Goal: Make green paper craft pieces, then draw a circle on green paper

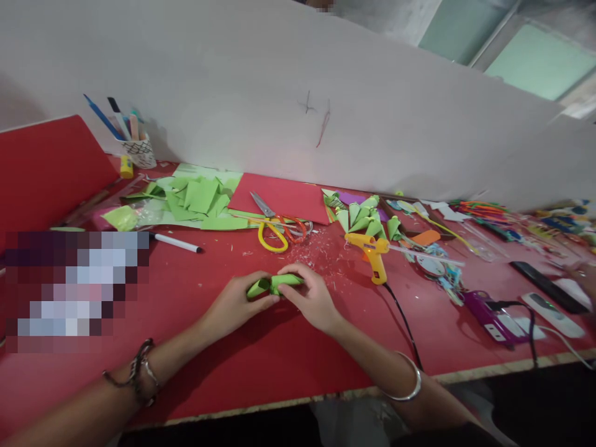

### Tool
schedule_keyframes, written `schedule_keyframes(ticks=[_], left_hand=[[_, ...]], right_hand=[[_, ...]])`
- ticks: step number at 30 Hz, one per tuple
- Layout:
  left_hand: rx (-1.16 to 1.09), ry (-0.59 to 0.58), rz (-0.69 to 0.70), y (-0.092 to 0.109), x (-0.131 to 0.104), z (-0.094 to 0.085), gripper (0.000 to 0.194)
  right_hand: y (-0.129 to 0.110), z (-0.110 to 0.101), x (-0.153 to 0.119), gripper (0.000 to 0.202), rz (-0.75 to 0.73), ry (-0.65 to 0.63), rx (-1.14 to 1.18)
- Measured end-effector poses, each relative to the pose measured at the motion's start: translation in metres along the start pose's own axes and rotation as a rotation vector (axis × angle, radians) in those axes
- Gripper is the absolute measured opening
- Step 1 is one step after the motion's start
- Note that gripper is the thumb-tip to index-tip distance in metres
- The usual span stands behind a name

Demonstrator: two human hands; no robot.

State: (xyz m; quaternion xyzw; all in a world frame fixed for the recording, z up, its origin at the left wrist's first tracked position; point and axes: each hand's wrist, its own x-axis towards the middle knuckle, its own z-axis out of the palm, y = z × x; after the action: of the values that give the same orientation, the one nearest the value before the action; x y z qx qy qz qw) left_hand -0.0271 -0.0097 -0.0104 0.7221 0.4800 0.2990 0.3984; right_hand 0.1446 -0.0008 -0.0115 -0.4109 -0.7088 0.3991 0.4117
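Observation:
Over the front middle of the red table, my left hand [246,301] and my right hand [314,299] meet around green paper [286,282] that is curled into a roll. The left fingers pinch its left part, where the paper bends open, and the right fingers and thumb press on the right part. Whether it is one piece or two I cannot tell. Beyond my hands lie scissors [274,236] with yellow and orange handles. A yellow glue gun [372,253] rests to the right of them, a clear glue stick reaching out of its back.
Green paper pieces [198,198] are heaped at the back left, near a red sheet [284,197]. Several green paper cones [361,214] lie behind the glue gun. A pen cup [139,151] stands by the wall, a marker [178,243] lies left, and a purple power strip [496,320] sits right.

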Motion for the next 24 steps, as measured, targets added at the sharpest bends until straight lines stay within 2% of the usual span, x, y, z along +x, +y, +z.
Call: schedule_keyframes(ticks=[9,16,24], left_hand=[[-0.064,-0.014,-0.025,0.002,0.0,0.0,0.026],[-0.136,0.038,-0.017,0.002,0.0,-0.001,0.027],[-0.214,0.027,-0.082,0.003,0.002,-0.002,0.028]], right_hand=[[-0.004,0.0,-0.001,0.011,-0.052,-0.021,-0.068],[-0.007,-0.001,-0.001,0.009,-0.108,-0.03,-0.102],[-0.011,-0.005,-0.003,0.03,-0.242,-0.087,-0.179]])
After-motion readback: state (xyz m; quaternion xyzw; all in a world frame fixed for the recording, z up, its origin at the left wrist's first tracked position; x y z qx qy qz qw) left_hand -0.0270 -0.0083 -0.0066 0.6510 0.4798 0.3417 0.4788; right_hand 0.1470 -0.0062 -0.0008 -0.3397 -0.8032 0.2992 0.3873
